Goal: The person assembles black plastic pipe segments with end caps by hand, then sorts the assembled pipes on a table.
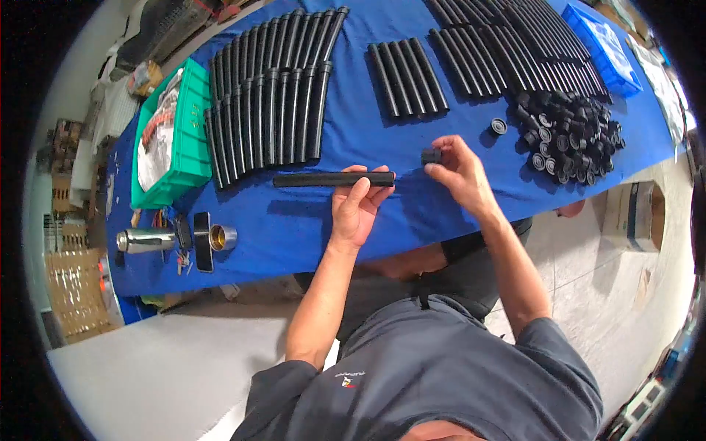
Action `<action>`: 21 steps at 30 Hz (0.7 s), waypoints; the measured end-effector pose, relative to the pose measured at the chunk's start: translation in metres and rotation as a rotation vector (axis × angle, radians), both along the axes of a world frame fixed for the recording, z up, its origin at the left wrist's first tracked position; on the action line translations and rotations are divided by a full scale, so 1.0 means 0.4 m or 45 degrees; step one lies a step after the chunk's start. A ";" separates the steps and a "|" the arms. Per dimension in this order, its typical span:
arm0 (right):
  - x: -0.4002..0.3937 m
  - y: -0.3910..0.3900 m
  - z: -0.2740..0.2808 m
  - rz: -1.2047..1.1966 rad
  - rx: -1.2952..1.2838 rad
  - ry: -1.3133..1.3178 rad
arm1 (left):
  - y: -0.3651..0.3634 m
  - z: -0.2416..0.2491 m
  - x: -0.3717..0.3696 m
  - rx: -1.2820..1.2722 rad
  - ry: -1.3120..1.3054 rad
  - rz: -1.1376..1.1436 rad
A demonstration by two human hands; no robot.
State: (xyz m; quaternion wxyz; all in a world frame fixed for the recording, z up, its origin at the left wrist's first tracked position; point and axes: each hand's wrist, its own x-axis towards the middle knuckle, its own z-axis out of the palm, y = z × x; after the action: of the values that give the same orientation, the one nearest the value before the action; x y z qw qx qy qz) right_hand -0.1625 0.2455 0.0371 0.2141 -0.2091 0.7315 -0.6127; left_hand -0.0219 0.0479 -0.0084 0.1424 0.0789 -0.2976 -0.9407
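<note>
Blue cloth under everything, wrinkled toward the near edge. Black tube above it: long, slim, straight, dark all over, soft sheen along the upper side. Lying roughly level across the view, long plain stretch sticking out to the left, right end just past the fingers. Too small to tell whether hollow at that end.

Left hand: palm up, thumb on the near side of the tube, fingers behind it, pinched around the right-hand portion. Right hand: thumb and forefinger pinching black cap, other fingers loosely curled. Short and stubby, same black as the tube; near the tube's right end, apart from it. Finer detail of the cap hidden by fingertips.

Beyond the left hand, capped tubes in two side-by-side rows, wider collars at the far ends. Further right, plain tubes, laid parallel. Cap pile to the right, jumbled, some with concentric rings facing up. Single cap just left of the pile, ringed face up. Green crate at far left, phone and metal flask nearer.
</note>
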 end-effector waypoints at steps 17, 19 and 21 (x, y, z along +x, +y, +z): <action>0.102 -0.039 -0.055 0.197 -0.244 -0.059 | 0.028 0.020 -0.003 -0.136 -0.143 0.062; 0.100 -0.037 -0.047 0.193 -0.159 0.061 | 0.026 0.019 -0.002 -0.124 -0.140 0.059; 0.102 -0.034 -0.040 0.192 -0.074 0.154 | 0.031 0.019 0.002 -0.133 -0.152 0.064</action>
State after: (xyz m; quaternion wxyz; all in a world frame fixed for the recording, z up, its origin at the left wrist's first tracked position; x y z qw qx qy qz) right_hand -0.1218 0.2318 0.0213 0.2090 -0.3062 0.7072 -0.6021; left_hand -0.0210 0.0603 -0.0010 0.1519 0.1347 -0.3521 -0.9137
